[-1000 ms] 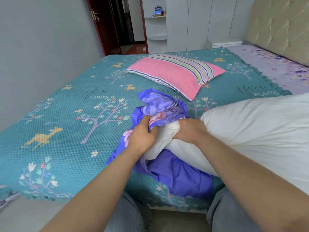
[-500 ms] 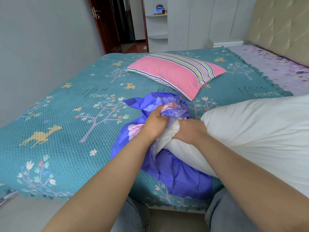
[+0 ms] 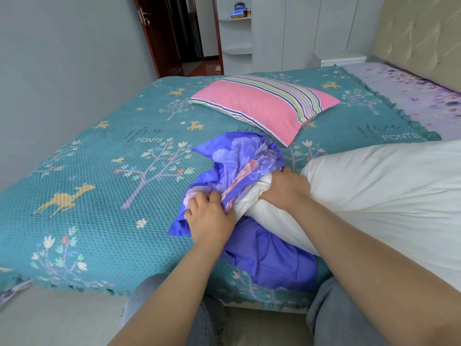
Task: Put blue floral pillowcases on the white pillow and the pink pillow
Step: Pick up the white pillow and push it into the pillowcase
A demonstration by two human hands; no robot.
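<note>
A large white pillow [image 3: 389, 186] lies across the bed's near right side, its left end squeezed narrow. My right hand [image 3: 287, 188] grips that bunched end. A blue floral pillowcase [image 3: 239, 156] is crumpled around the pillow's tip, with more of its cloth hanging below toward the bed edge. My left hand [image 3: 209, 218] grips a fold of the pillowcase beside the pillow's end. The pink pillow [image 3: 262, 106], with a striped band, lies flat farther back on the bed, untouched.
The bed wears a teal patterned cover [image 3: 104, 186]; a purple floral sheet [image 3: 424, 96] shows at the far right by the padded headboard [image 3: 421, 38]. A grey wall runs along the left. A white shelf unit [image 3: 237, 33] and open doorway stand beyond.
My left hand has come down and toward me, from the top of the bunched pillowcase to its lower edge. My right hand still holds the pillow's end.
</note>
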